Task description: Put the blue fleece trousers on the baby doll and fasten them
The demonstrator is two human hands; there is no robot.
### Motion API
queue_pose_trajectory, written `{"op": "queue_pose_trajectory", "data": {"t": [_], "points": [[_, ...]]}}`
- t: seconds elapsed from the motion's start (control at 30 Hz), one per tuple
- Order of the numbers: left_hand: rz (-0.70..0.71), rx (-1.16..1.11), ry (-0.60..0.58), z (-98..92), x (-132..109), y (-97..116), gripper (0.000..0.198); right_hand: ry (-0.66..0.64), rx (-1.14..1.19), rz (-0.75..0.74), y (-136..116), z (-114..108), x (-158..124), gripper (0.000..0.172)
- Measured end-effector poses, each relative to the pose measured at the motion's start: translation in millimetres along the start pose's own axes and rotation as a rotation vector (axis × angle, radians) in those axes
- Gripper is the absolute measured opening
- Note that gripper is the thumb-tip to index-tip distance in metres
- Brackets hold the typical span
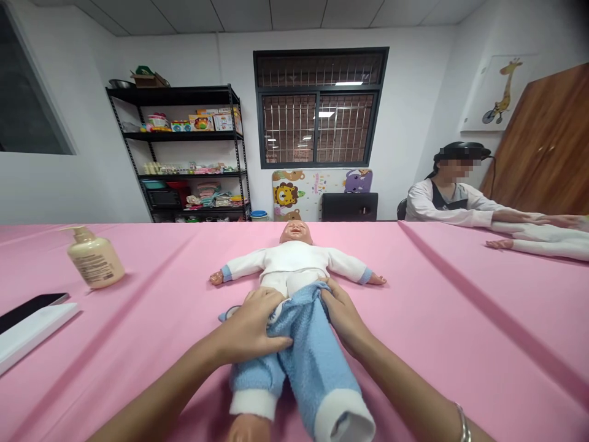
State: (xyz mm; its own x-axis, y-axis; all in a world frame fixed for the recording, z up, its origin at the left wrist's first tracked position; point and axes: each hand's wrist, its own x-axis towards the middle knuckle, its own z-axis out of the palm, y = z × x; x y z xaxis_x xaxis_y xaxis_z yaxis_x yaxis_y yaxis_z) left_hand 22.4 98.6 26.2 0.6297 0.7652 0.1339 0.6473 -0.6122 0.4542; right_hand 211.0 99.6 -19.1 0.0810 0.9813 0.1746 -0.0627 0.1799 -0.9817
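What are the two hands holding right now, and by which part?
The left hand holds the blue trousers over the doll's upper leg; the right hand holds their top edge near the hip.

Bare forearms, a single silver bangle at the right wrist

Left hand (pixel 251 325) and right hand (pixel 345 316) uncovered, as are the left forearm (pixel 170 374) and right forearm (pixel 405 393), with no cables or markings visible. Silver bangle (pixel 461 426) thin and bright, partly cut off by the near edge of the view.
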Motion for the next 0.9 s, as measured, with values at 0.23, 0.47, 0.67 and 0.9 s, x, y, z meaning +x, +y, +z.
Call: {"op": "queue_pose_trajectory", "data": {"t": [0.23, 0.47, 0.67, 0.9], "points": [[0.061, -0.053, 0.015, 8.3, 1, 1, 0.014, -0.128, 0.088, 0.000, -13, 1, -4, 0.024], [-0.030, -0.111, 0.248, 18.1, 3, 0, 0.015, -0.482, 0.035, -0.009, -23, -11, -9, 0.070], [-0.092, -0.115, 0.355, 21.1, 3, 1, 0.015, -0.377, 0.030, -0.021, -22, -6, -8, 0.034], [-0.059, -0.171, 0.336, 21.9, 4, -2, 0.045, -0.145, -0.001, 0.088, -11, -3, -3, 0.034]]}}
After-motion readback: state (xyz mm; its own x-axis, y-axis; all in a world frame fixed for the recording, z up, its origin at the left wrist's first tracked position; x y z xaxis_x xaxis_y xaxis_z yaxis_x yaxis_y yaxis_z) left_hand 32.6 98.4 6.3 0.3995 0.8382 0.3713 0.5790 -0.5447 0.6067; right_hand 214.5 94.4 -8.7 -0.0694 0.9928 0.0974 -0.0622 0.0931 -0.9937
